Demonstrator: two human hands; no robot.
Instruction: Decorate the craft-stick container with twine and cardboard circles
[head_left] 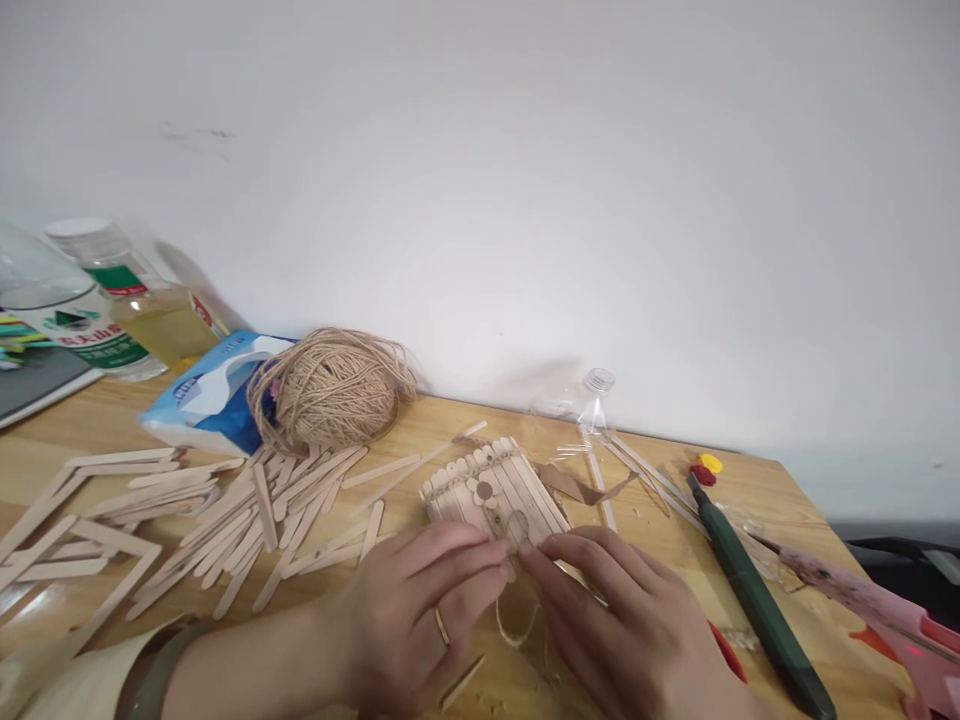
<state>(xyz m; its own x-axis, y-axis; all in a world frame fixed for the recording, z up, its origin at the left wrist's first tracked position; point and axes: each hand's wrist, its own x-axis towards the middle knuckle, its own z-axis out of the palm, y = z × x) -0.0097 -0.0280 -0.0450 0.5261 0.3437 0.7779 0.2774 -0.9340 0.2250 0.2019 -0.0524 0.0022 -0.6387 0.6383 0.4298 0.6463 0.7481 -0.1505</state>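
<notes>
Both hands meet at the front of a small craft piece (480,490) made of popsicle sticks set side by side. It has a twine strip along its top edge and a flower of round pieces with a brown centre. My left hand (427,610), with a ring on one finger, pinches a thin piece of twine (516,640). Opposite it, my right hand (622,610) pinches the same twine, which makes a small loop between the fingertips and hangs below them. The fingers hide the lower part of the craft piece.
Loose popsicle sticks (247,520) lie at left, below a ball of twine (337,385) and a tissue pack (217,390). Bottles (169,325) stand at the back left. A green utility knife (757,600) and a pink glue gun (847,590) lie at right, near a clear bottle (596,405).
</notes>
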